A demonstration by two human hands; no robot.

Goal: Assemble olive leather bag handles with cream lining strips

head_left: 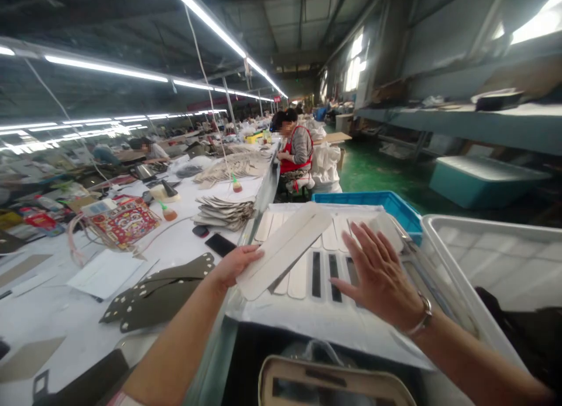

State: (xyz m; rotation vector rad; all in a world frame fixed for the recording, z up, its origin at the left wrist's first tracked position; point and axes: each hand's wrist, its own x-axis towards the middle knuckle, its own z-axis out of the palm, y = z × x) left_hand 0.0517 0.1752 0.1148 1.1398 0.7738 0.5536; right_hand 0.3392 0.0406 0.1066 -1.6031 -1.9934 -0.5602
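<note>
— What is the left hand doing?

— The left hand [235,264] is grasping the near end of the long cream strips [285,248], thumb on top. The strips are slanting up and away over a row of cream strips [302,277] that are lying side by side on a white sheet [307,327].

— And the right hand?

— The right hand [380,277] is hovering flat, released, with fingers spread and palm down over the right part of that row. I cannot tell whether it is touching the row.

— What is sitting around them?

— A blue crate [395,204] is standing just behind the sheet, and a white crate [483,259] is sitting beside it on the right. On the table [65,312] to the left, dark perforated pieces [162,289] are lying near a black phone [220,244]. Farther back, a co-worker in a red apron [298,151] is sitting at the table's edge.
</note>
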